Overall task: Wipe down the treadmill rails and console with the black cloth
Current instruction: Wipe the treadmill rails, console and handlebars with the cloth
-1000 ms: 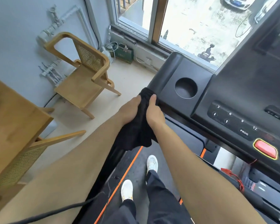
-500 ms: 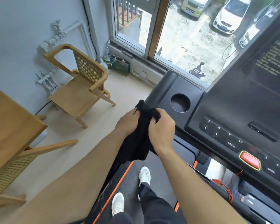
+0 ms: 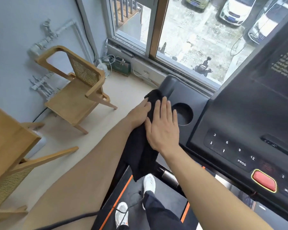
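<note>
Pressing black cloth (image 3: 140, 150) beside the cup holder (image 3: 185, 117), right hand (image 3: 163, 128) lies flat, left hand (image 3: 139, 113) seemingly too.

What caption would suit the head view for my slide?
Left hand and right hand press a black cloth flat over the treadmill handrail, beside the round cup holder.

bare forearms, dark navy trousers (image 3: 158, 211) and white sneakers (image 3: 149, 182) on the person.
</note>
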Demonstrator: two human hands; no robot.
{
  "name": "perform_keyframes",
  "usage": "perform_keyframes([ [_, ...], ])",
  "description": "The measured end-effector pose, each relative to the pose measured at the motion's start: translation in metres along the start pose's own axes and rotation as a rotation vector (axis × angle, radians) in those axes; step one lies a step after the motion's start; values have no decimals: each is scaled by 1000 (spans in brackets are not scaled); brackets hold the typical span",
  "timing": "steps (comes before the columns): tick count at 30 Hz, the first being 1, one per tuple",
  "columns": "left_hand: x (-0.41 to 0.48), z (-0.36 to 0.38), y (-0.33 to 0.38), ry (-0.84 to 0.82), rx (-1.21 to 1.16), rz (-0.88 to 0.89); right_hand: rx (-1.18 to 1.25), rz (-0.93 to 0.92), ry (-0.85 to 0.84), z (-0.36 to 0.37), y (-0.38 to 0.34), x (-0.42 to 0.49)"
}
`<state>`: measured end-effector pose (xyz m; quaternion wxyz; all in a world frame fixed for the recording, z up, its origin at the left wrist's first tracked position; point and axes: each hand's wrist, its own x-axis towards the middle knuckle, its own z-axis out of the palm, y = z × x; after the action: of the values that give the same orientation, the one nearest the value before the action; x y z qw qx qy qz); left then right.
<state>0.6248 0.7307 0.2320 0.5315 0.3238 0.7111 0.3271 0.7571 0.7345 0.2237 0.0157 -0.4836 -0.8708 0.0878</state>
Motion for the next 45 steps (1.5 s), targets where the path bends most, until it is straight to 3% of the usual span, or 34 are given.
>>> perform_keyframes([
  [4, 41, 5, 36, -7, -39, -6, 10, 24, -9, -10, 31, 60],
  [10, 119, 9, 84, 1, -216, -180, -51, 52, 35, -27, 65, 152],
  [14, 140, 12, 89, -30, -251, -175, 117, 174, -179, -48, 71, 184],
  [16, 132, 14, 89, -1, -257, -148, 107, 186, -169, -48, 68, 176],
  [19, 93, 22, 80, 104, 108, -33, -45, 119, 13, -33, 63, 126],
  [23, 26, 48, 44, 381, 774, 159, -84, 93, -15, -26, 69, 54],
  [28, 49, 58, 47, 434, 935, 202, 34, 161, 81, -38, 53, 47],
  [32, 78, 53, 64, 343, 952, 318, 367, 140, 27, -34, 52, 57],
  [36, 114, 40, 86, 188, 893, 436, 262, 251, 96, -26, 56, 88],
  [39, 140, 37, 110, 75, 929, 419, 182, 336, 194, -31, 62, 118],
  [43, 168, 34, 130, -139, 908, 272, 99, 354, -28, -45, 85, 153],
  [45, 169, 34, 133, -128, 870, 247, 107, 330, -136, -51, 97, 158],
])
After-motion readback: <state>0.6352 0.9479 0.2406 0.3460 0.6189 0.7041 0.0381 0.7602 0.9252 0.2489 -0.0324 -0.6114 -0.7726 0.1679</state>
